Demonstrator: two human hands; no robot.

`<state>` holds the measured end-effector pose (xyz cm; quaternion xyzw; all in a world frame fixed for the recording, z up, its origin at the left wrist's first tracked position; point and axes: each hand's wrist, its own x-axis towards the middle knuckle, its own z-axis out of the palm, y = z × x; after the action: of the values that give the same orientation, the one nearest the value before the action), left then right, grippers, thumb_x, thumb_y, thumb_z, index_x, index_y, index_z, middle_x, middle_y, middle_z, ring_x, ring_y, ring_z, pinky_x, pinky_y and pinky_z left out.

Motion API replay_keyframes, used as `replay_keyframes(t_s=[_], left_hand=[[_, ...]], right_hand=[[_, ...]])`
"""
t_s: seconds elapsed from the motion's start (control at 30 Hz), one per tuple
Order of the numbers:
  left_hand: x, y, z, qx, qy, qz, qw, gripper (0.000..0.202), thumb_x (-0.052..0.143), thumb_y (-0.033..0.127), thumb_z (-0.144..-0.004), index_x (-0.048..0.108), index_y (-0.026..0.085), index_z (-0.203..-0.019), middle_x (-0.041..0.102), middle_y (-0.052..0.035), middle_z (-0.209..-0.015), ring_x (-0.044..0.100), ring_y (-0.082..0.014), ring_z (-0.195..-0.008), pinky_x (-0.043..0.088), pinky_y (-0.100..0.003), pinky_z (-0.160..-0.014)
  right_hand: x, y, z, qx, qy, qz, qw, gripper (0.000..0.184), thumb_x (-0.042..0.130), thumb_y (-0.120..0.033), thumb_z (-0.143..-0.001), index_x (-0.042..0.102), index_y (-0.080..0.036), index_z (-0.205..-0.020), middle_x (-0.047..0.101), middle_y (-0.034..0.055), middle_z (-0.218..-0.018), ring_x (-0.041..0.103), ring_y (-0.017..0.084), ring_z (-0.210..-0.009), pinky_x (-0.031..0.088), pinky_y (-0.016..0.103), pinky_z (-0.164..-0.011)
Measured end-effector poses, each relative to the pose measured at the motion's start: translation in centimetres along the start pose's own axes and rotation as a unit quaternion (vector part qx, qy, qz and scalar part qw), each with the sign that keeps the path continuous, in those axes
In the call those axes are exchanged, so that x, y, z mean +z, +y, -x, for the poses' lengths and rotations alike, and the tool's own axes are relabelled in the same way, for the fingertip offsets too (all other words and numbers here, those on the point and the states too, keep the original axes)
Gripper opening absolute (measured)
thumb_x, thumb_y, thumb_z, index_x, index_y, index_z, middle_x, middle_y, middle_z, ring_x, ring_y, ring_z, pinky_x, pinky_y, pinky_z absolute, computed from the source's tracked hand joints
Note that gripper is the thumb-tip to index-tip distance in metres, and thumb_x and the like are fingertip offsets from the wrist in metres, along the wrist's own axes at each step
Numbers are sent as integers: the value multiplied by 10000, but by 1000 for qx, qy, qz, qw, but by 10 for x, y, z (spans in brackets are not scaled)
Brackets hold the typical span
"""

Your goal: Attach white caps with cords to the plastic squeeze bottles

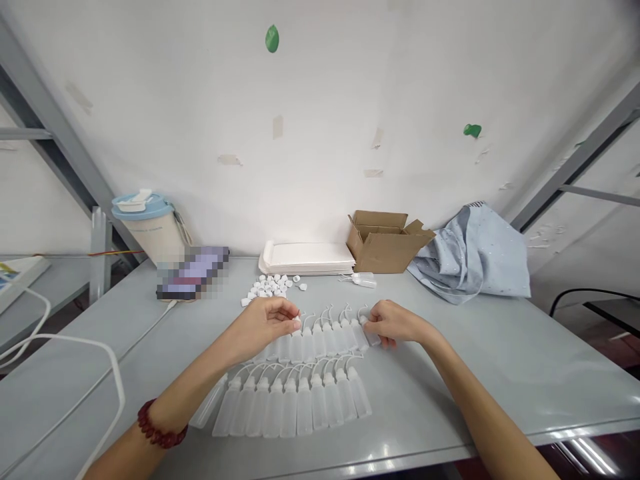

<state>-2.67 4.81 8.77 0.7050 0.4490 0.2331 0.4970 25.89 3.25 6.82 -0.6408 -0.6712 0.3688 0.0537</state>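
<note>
My left hand (267, 323) is closed in a pinch, with a small white cap (297, 322) between thumb and fingertips, held over the back row of bottles. My right hand (397, 321) has its thumb and fingers closed on the rightmost squeeze bottle (371, 332) of that row. Two rows of translucent bottles with thin curved tubes at their necks lie side by side: the back row (320, 341) and the front row (289, 408). The left hand hides part of the back row. Beyond it lies a pile of white caps (270, 287).
Along the wall stand a stack of white envelopes (310, 257), an open cardboard box (390, 252) and a light blue cloth bag (480, 257). Two loose bottles (364, 280) lie before the box. At left are a cup (153, 230), a phone (194, 273) and a white cable (117, 363).
</note>
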Motion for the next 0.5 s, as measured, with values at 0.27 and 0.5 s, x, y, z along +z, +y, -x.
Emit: replay_keyframes(t_s=[0.27,0.5], left_hand=[[2,2,1,-5,-12,28,1000,204,665,365,-716,636,182,-801,690,-24,-807,641,-203,-838,479,-313,-778],[5,3,2,-13,-7,81,997,202,701,341,-697,636,180,-799,692,-23,-832,637,-196,-864,468,-322,-824]], right_hand=[[-1,-6,3,-57,77,-74,993,167,488,-236,-715,438,-177,-567,600,-6,-513,549,110,-425,357,209,-455],[8,-26,12,-141,71,-226,961,128,539,-259,-742,495,-167,-664,591,-17,-592,483,71,-434,365,200,-458]])
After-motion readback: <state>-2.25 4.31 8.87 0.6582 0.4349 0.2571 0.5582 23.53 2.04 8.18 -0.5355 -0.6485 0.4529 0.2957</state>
